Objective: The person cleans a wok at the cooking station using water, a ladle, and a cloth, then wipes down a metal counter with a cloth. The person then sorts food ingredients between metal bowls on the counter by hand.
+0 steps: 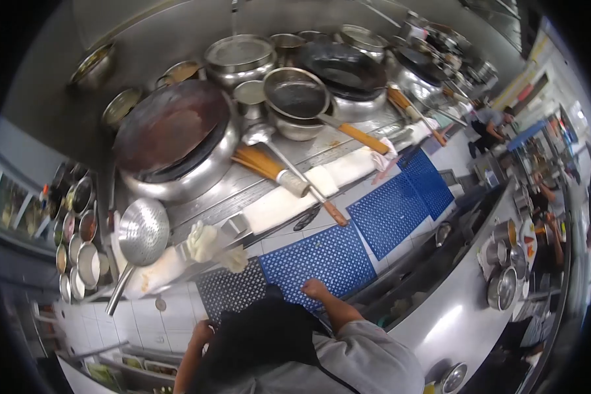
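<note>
Stainless range (pixel 215 205) ran across the view from 9 to 2 o'clock. Small bowls (pixel 88 264) clustered at its 8-9 o'clock end. Skimmer (pixel 144 231) lay just right of them, handle poking past the front edge. Big wok (pixel 171 125) sat at 10 o'clock on a round steel ring, reddish-brown metal showing inside.

Left hand (pixel 205 330) hung at 7 o'clock, fingers curled; contents, if any, couldn't be told. Crumpled cloth (pixel 207 243) lay at 8, on the range edge, nearest that hand. Bamboo brush (pixel 266 164) and ladle (pixel 289 172) lay near center, ladle handle overhanging the edge; handled strainer (pixel 299 95) at 12. Right hand (pixel 315 289) at 6: loose fist, no gap seen, nothing seen in it, off the range.

Progress, as a judgement: wok seated, tools set down, neither hand on them, so likely a pause between steps. What remained couldn't be read.

Room: blue mat (pixel 318 256) marked a walkway, 6 toward 2 o'clock. Steel counter (pixel 433 345) bounded it at 4-5, close behind the right elbow; co-worker (pixel 489 128) at 2, well apart. Overhanging handles looked like the snag risk.
</note>
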### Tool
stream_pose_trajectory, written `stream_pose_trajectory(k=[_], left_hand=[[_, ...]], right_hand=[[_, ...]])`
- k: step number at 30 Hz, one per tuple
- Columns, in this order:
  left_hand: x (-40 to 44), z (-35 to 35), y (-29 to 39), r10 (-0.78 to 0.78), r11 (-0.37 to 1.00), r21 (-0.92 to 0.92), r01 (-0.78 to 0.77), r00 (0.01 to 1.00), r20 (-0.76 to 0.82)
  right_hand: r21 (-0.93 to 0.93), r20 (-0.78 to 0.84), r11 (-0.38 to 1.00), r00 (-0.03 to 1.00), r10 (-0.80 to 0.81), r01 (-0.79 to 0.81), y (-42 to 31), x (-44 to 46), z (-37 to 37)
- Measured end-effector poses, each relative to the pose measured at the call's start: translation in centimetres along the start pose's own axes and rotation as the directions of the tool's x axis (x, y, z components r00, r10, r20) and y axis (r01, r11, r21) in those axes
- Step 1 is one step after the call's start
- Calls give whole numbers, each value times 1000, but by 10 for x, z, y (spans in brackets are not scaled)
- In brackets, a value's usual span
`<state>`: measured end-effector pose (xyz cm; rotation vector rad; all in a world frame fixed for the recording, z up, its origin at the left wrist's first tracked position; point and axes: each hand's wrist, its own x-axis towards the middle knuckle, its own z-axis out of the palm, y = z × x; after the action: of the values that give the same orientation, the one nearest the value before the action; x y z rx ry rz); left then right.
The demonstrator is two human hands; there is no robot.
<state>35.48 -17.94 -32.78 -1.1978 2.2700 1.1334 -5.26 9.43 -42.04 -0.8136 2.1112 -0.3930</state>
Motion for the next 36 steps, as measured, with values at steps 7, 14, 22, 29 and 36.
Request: stream_pose_trajectory(k=[7,14,22,29,36], left_hand=[[28,6,4,9,1000,16,-8,996,-90],[57,-11,-30,-20,997,81,13,997,79],[103,-36,-38,-167,977,-126,174,984,64],[94,-47,-23,12,991,-133,-13,1000,-15],[111,-4,-20,254,961,202,-189,894,-369]], right_hand=[[4,-87,989,985,150,-151,14,4,-3],[169,-117,969,972,204,-183,-14,-31,-37],[-78,-502,997,863,-56,19,-122,-77,-245],[-544,-829,783,335,-447,-303,-190,-29,-458],[538,-221,839,974,52,77,-153,45,-491]])
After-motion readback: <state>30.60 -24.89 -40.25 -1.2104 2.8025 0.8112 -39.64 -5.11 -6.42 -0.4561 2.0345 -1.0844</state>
